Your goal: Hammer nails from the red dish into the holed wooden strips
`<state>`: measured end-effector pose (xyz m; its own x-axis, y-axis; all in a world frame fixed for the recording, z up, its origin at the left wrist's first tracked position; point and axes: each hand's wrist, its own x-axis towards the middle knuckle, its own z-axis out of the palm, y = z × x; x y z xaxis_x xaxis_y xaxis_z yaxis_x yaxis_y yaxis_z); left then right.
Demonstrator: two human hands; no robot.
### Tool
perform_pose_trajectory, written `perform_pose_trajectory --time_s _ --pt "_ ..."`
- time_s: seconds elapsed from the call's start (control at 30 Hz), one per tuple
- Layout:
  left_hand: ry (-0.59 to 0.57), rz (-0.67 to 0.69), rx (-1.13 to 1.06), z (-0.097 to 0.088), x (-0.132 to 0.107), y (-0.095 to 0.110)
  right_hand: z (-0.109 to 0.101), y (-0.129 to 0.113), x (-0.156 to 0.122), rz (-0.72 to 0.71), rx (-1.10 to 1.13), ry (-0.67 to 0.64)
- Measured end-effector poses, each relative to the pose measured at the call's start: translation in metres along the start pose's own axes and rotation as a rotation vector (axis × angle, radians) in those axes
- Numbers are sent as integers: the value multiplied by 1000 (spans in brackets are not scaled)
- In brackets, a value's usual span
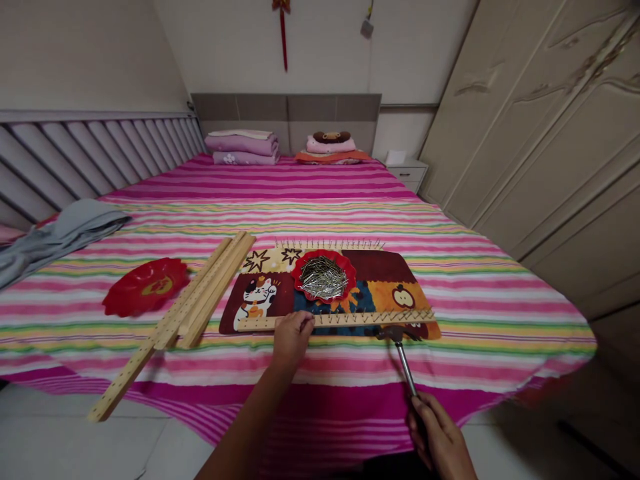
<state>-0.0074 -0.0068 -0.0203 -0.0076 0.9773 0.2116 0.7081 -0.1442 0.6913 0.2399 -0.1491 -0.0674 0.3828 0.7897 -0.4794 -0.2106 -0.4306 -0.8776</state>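
My left hand (293, 340) grips the near end of a long wooden strip (360, 319), which lies along the front edge of a patterned cat-print mat (260, 300) and has a row of nail points along it. My right hand (435, 433) is shut on the handle of a steel-shafted hammer (406, 365), whose dark head (395, 333) hangs just by the strip. A red scalloped dish (323, 277) full of loose nails sits on the mat, beyond both hands. A second nail-studded strip (330, 245) lies at the mat's far edge.
Several drilled wooden strips (200, 293) lie left of the mat, next to a red scalloped plate (145, 287). All of it sits on a striped pink bed (450, 280). Grey cloth (70, 233) lies at left, pillows and folded bedding at the far end, and a wardrobe (540, 113) at right.
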Motion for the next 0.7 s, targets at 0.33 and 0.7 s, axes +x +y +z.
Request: perform_pose_trajectory --time_s 0.33,0.7 --pt "12 74 92 1 -6 -2 29 -32 -27 -253 -93 -55" --pt "-5 78 86 4 -5 -3 42 -31 -23 -478 -331 -179"
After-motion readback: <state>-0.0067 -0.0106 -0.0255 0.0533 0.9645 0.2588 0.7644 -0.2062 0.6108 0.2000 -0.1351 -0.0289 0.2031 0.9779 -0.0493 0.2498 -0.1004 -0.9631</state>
